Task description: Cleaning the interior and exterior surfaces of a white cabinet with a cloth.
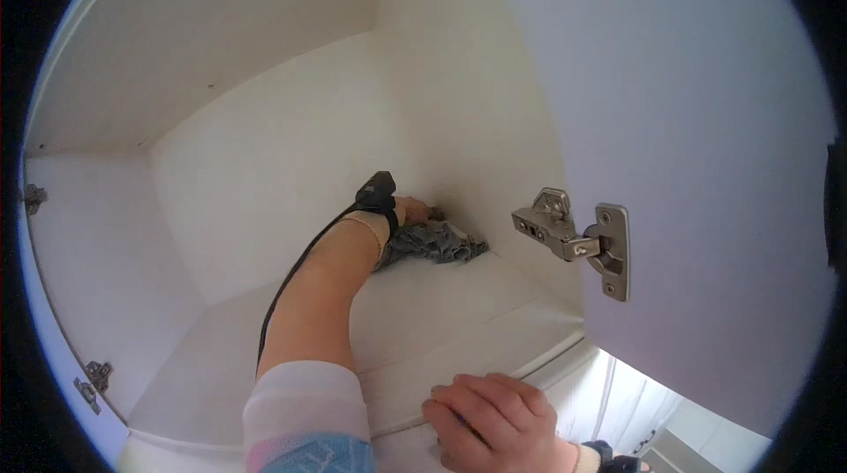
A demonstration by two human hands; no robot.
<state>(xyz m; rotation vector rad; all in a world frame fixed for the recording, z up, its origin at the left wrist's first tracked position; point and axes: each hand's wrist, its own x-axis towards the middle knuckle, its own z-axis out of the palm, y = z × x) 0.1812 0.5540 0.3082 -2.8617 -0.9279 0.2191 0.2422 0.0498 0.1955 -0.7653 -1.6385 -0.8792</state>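
My left hand [415, 209] reaches deep into a white cabinet [423, 340], at the back right corner of its floor. It presses on a crumpled grey cloth [433, 241], which lies bunched against the side wall. The fingertips are partly hidden by the hand itself. Nearer to me, my right hand [499, 417] lies at the cabinet's front edge with its fingers bent. What is under its palm is hidden.
A white door [688, 142] stands open on the right, its metal hinge [572, 235] jutting inward. More hinges [99, 375] are at the left edge. A black wrist device [376, 192] trails a cable [291, 281] along my left forearm.
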